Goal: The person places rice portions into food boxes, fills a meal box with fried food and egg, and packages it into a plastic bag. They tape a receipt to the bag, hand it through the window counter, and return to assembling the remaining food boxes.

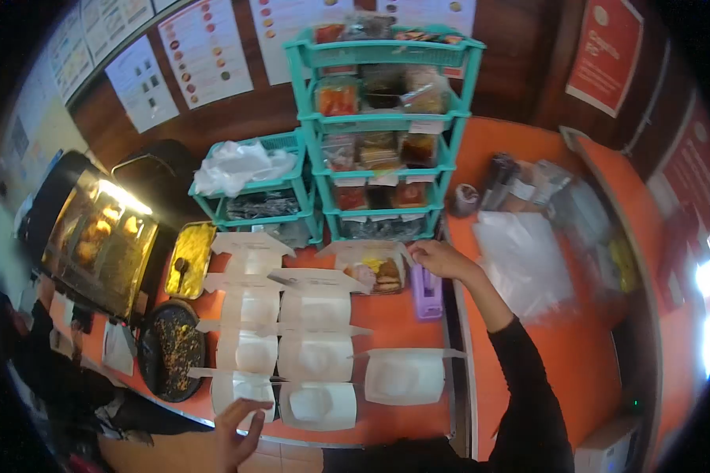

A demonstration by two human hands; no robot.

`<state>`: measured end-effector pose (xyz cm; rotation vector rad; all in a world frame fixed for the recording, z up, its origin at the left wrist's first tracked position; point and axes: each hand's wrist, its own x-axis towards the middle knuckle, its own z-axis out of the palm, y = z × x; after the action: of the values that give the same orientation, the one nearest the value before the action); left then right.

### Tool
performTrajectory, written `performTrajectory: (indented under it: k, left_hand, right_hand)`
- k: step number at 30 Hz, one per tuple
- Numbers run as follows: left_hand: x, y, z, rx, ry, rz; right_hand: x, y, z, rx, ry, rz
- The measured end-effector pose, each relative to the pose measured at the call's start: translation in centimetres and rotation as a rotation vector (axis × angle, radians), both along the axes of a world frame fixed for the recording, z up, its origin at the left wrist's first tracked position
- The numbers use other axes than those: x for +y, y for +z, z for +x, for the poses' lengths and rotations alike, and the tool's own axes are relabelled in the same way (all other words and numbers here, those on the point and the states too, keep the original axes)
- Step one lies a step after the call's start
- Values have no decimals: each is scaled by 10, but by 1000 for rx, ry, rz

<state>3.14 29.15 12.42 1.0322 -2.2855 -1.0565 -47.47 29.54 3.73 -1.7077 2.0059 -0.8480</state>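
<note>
My right hand [442,259] is at the right edge of an opened food box [339,254] that holds rice, something yellow and browned pieces. Its fingertips are pinched together by the box corner, and what they grip is too small to tell. Just below that hand lies a purple plastic object [427,296], perhaps a dispenser. At the bottom, my left hand [241,433] hangs with thumb and fingers apart, nothing in it, near the front left white box [243,386]. Several open white boxes [317,359] stand in two columns, apart from another box [405,377] to the right.
Turquoise tiered racks [312,150] with bagged goods rise behind the boxes. To the left are a yellow food tray [201,240] with a spoon, a dark dish [154,347] and a lit display case [71,236]. Plastic bags [525,260] lie at right. Another person's sleeve [63,378] shows at left.
</note>
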Motion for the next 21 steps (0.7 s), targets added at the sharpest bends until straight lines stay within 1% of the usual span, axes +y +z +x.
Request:
performTrajectory:
  k: [1, 2, 4, 5, 6, 8, 9, 10, 11, 12, 13, 14, 15, 16, 17, 18, 19, 21]
  left_hand:
    - [13, 1, 3, -40, 63, 19]
    - [22, 3, 5, -77, 124, 38]
    - [30, -1, 17, -25, 141, 87]
    - [32, -3, 20, 27, 136, 133]
    - [32, -5, 18, 29, 150, 136]
    - [31, -8, 15, 7, 216, 172]
    - [28, -11, 12, 10, 226, 174]
    - [24, -16, 8, 30, 201, 101]
    - [23, -21, 3, 49, 179, 29]
    - [21, -29, -2, 53, 196, 29]
    - [19, -37, -9, 13, 233, 67]
    - [20, -41, -15, -25, 276, 105]
    - [19, -35, -24, -28, 270, 149]
    - [17, -38, -25, -22, 323, 133]
    - [15, -47, -24, -27, 239, 153]
    - [13, -55, -21, -35, 170, 169]
    - [13, -61, -17, -31, 272, 143]
    - [13, -68, -13, 2, 114, 148]
  right_hand:
    - [-23, -20, -7, 140, -22, -19]
    - [-42, -29, -10, 136, -2, -19]
    - [-75, -46, -16, 119, -232, 29]
    - [-93, -78, -34, 156, -264, -78]
    - [-102, -86, -45, 157, -250, -76]
    - [-118, -93, -64, 253, -8, 219]
    - [-128, -120, -75, 125, -46, 225]
    - [-130, -122, -78, 130, -35, 225]
    - [-132, -125, -79, 90, 30, 196]
    - [-135, -126, -82, 50, 97, 166]
    - [-139, -132, -89, 89, 262, 156]
    - [-142, -139, -94, 79, 258, 255]
    - [-149, -148, -98, 74, 264, 349]
    - [-153, -156, -102, -35, 364, 250]
    - [-156, -139, -85, 39, 249, 231]
    - [-160, -155, -88, 142, 137, 239]
    - [-165, -166, -95, 107, 143, 286]
    - [-170, -171, -100, 42, 151, 381]
